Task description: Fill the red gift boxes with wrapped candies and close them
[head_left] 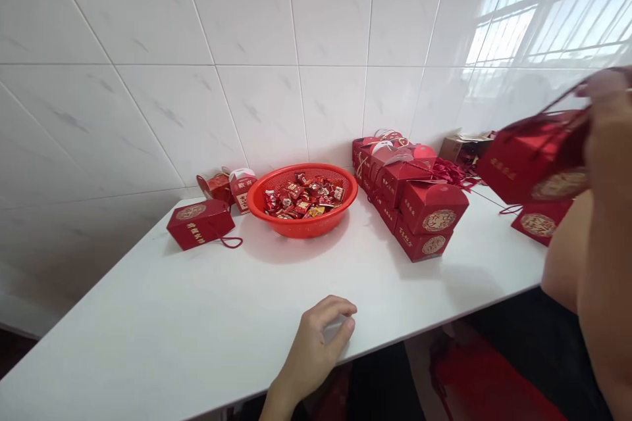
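My left hand (320,339) rests at the front edge of the white table (237,316). Its fingers are curved and apart from the thumb, with nothing held between them. At the far right, my right hand (609,92) is raised and closed on the cord handle of a red gift box (523,161), which hangs tilted above the table; motion blurs both. Behind the left hand stands a red-orange plastic basket (276,227) holding many wrapped candies (303,197).
Stacked red gift boxes (427,207) stand right of the basket. One box (200,222) lies on its side at left, near smaller boxes (241,191). Another box (538,223) sits beyond the right arm. An open carton (464,148) is by the tiled wall (257,105).
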`<state>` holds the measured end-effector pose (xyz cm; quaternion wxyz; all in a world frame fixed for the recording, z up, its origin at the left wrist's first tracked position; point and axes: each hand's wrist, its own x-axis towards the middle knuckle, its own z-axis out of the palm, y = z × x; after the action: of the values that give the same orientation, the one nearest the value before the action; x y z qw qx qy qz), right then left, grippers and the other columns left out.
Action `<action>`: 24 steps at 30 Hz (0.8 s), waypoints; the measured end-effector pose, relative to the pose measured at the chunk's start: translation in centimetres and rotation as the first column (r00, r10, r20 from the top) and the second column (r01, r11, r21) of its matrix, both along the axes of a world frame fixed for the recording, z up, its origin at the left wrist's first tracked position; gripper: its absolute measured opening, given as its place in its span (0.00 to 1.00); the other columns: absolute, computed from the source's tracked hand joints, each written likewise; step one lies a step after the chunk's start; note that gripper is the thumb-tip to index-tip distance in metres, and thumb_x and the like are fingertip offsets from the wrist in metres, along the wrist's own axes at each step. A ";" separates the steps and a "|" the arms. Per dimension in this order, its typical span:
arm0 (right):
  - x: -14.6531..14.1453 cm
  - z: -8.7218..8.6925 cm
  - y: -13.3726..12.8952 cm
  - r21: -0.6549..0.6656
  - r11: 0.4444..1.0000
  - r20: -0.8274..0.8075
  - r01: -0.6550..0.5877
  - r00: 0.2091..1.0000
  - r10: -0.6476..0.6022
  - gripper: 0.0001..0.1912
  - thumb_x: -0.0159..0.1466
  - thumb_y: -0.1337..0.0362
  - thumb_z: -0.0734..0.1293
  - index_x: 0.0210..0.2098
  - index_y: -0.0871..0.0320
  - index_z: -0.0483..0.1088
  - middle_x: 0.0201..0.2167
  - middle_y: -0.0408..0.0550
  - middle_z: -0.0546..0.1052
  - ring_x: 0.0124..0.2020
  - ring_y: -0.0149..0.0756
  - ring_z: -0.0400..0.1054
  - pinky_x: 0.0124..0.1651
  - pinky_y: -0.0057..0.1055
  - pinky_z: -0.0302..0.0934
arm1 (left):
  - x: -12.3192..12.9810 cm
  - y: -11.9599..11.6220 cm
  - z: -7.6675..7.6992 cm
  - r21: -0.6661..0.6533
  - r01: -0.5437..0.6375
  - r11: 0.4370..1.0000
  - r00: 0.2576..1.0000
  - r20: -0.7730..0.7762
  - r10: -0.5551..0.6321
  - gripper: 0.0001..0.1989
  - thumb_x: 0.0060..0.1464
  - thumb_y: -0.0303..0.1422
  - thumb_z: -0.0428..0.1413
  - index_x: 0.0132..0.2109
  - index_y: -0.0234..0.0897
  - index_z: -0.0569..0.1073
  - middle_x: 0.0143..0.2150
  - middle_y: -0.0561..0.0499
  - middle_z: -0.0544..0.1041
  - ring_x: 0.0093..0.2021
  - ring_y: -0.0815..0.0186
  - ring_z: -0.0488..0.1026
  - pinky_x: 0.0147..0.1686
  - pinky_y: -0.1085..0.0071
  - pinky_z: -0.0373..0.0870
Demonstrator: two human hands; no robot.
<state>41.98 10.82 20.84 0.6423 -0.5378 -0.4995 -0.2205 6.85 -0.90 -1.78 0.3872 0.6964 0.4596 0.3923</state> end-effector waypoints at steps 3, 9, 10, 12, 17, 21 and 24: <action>-0.4 1.0 3.9 -0.102 0.994 -0.004 0.033 0.999 -0.034 0.10 0.64 0.62 0.70 0.37 0.63 0.80 0.34 0.53 0.80 0.32 0.34 0.71 0.37 0.37 0.61 | 0.1 0.0 0.1 -0.001 0.000 1.000 1.000 -0.017 0.000 0.10 0.65 0.37 0.52 0.42 0.40 0.77 0.45 0.47 0.78 0.46 0.61 0.75 0.49 0.65 0.71; -1.5 -0.9 12.0 -0.270 0.961 -0.130 -0.061 0.991 0.026 0.05 0.62 0.68 0.69 0.33 0.66 0.76 0.32 0.56 0.79 0.28 0.30 0.65 0.38 0.32 0.58 | 0.1 0.0 0.1 0.038 -0.036 0.999 0.999 -0.015 0.037 0.11 0.65 0.37 0.52 0.42 0.39 0.78 0.43 0.46 0.79 0.45 0.61 0.76 0.48 0.66 0.72; -1.7 -1.5 12.8 -0.280 0.957 -0.142 -0.072 0.989 0.033 0.05 0.62 0.68 0.69 0.31 0.64 0.75 0.31 0.55 0.79 0.28 0.31 0.65 0.38 0.31 0.59 | 0.1 -0.1 0.1 0.043 -0.040 0.998 0.999 -0.016 0.040 0.11 0.64 0.37 0.52 0.41 0.39 0.78 0.43 0.46 0.79 0.44 0.61 0.76 0.47 0.66 0.73; -2.1 -3.0 13.9 -0.294 0.951 -0.151 -0.091 0.987 0.048 0.06 0.61 0.68 0.68 0.27 0.61 0.73 0.27 0.51 0.77 0.27 0.32 0.65 0.38 0.32 0.59 | 0.1 -0.1 0.1 0.048 -0.044 0.998 0.999 -0.021 0.045 0.11 0.64 0.37 0.52 0.41 0.39 0.78 0.42 0.46 0.79 0.43 0.61 0.76 0.47 0.65 0.73; -2.9 -6.5 15.3 -0.332 0.927 -0.147 -0.175 0.980 0.133 0.08 0.58 0.67 0.67 0.22 0.56 0.69 0.23 0.46 0.75 0.29 0.38 0.67 0.40 0.34 0.61 | 0.1 -0.1 0.1 0.037 -0.049 0.998 0.998 -0.032 0.050 0.11 0.65 0.36 0.51 0.40 0.39 0.77 0.41 0.46 0.79 0.42 0.61 0.75 0.46 0.66 0.72; -2.6 -7.8 15.6 -0.396 0.885 -0.133 -0.244 0.969 0.208 0.07 0.55 0.65 0.68 0.21 0.56 0.70 0.22 0.47 0.76 0.29 0.39 0.68 0.37 0.34 0.61 | 0.2 -0.1 0.2 0.035 -0.047 0.998 0.999 -0.023 0.048 0.10 0.64 0.35 0.52 0.40 0.40 0.77 0.41 0.47 0.79 0.42 0.61 0.76 0.46 0.67 0.72; -2.4 -7.4 15.3 -0.457 0.845 -0.093 -0.277 0.960 0.265 0.03 0.54 0.66 0.69 0.25 0.58 0.73 0.25 0.48 0.78 0.30 0.38 0.69 0.37 0.32 0.61 | 0.2 -0.1 0.1 0.033 -0.048 0.998 0.999 -0.014 0.049 0.10 0.64 0.35 0.52 0.40 0.40 0.78 0.41 0.47 0.79 0.42 0.62 0.76 0.45 0.67 0.72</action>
<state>39.59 26.11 13.42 0.5256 -0.6030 -0.6001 0.0056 7.06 -0.99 -1.65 0.3626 0.6942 0.4728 0.4038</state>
